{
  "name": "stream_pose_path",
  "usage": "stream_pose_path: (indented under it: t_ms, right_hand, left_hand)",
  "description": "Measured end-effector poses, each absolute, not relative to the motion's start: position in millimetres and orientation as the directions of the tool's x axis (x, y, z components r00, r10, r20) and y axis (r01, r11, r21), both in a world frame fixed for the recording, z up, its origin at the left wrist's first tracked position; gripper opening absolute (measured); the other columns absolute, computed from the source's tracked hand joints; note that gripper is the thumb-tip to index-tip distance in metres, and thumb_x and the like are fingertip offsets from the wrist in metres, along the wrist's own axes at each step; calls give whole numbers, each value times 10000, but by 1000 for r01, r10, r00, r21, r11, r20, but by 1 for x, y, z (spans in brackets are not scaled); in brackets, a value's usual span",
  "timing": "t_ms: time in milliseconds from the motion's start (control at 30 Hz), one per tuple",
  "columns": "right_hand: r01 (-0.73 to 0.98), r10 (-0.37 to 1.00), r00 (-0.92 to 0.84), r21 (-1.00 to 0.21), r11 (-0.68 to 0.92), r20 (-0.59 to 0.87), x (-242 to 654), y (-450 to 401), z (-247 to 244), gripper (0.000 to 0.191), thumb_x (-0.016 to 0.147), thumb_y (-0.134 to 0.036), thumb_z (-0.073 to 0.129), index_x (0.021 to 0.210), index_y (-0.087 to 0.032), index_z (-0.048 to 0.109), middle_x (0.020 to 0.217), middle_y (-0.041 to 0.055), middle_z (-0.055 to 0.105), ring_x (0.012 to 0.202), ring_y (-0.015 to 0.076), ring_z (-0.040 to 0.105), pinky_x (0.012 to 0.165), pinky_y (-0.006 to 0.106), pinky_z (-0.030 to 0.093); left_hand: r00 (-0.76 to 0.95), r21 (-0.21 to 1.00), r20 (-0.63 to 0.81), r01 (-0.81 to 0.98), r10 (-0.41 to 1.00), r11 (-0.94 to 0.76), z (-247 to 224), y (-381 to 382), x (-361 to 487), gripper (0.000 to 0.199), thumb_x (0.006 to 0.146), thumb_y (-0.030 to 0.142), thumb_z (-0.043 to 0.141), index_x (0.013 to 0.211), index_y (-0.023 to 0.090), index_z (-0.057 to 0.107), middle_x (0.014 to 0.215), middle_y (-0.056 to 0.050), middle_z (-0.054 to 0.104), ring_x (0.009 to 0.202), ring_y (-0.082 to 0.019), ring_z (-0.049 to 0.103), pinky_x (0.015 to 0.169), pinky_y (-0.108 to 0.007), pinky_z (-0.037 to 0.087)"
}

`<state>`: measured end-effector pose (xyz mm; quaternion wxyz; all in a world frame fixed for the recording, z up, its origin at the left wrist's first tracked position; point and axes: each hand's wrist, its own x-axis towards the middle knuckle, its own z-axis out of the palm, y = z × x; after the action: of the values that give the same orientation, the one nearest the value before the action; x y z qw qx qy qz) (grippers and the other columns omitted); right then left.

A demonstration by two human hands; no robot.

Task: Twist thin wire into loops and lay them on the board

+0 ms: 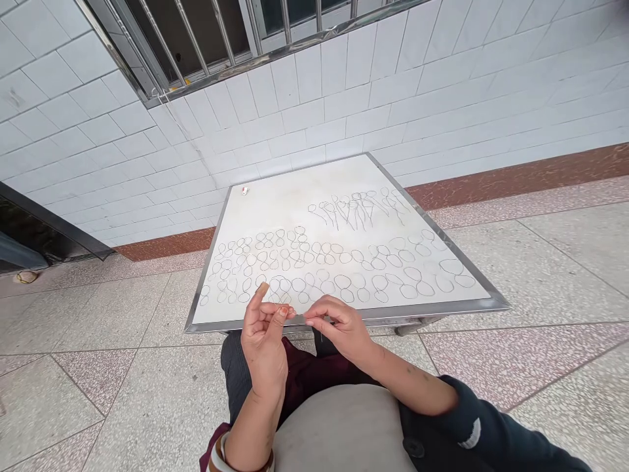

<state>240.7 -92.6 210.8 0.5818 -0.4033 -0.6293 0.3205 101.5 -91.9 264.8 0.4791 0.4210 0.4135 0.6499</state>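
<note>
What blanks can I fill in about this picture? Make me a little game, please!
1. Thin dark loops spread across a tabletop coloured ____.
2. The window has metal ____ across it.
3. The left hand has its fingertips close to those of the person's ____ hand.
4. The striped cuff is on the person's ____ arm.

Missing words: white; bars; right; left.

Wire loops [325, 252] span the counter's [285, 204] near half; tailed wires [354, 204] lie behind, toward the right edge, a small object [245, 191] by the far left corner
</note>
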Motion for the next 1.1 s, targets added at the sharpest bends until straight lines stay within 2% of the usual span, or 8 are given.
stream_pose_path:
  t_ms: [333, 567, 733, 900, 1100]
  right_hand:
    - [136, 857, -74, -846, 516, 511, 249, -92, 208, 116, 911, -282, 601, 897, -248, 711, 788, 31, 674, 761, 167, 608, 701, 318, 518]
    - [-121, 954, 53, -947, 298, 294, 243, -91, 209, 141, 851, -366, 659, 863, -229, 692, 805, 17, 618, 746, 148, 592, 669, 286, 511]
    - [-178, 952, 32, -935, 306, 305, 238, -93, 210, 130, 851, -358, 662, 886, -241, 707, 824, 17, 624, 765, 148, 596, 695, 295, 517]
    - [-130, 937, 37, -928, 349, 347, 240, -92, 208, 104, 860, -324, 663, 892, -255, 733, 803, 21, 626, 742, 148, 580, 670, 297, 506]
    - [-2, 925, -73, -928, 373, 372, 249, -90, 206, 126, 884, -324, 638, 930, -268, 741, 820, 24, 639, 751, 149, 607, 678, 298, 520]
  left_hand:
    - [-224, 941, 154, -263, 962, -212, 267, -90, 98, 500, 791, 207, 719, 1269, 246, 577, 717, 52, 610, 730, -113, 640, 853, -296, 499]
    - [-149, 960, 112, -238, 982, -146, 265, -92, 102, 647, 774, 247, 735, 1367, 264, 475, 789, 19, 665, 745, -133, 658, 803, -313, 534]
    - [-118, 977, 75, -188, 990, -97, 261, -94, 105, 621, 778, 256, 731, 1352, 256, 494, 760, 30, 652, 691, -113, 640, 776, -280, 521]
    - [-113, 981, 78, -167, 991, -97, 259, -95, 103, 592, 786, 247, 724, 1338, 264, 511, 762, 32, 637, 695, -111, 631, 764, -261, 509]
    - [-132, 985, 94, -133, 987, -112, 256, -97, 102, 564, 783, 240, 723, 1315, 269, 538, 707, 43, 611, 709, -119, 622, 799, -274, 499]
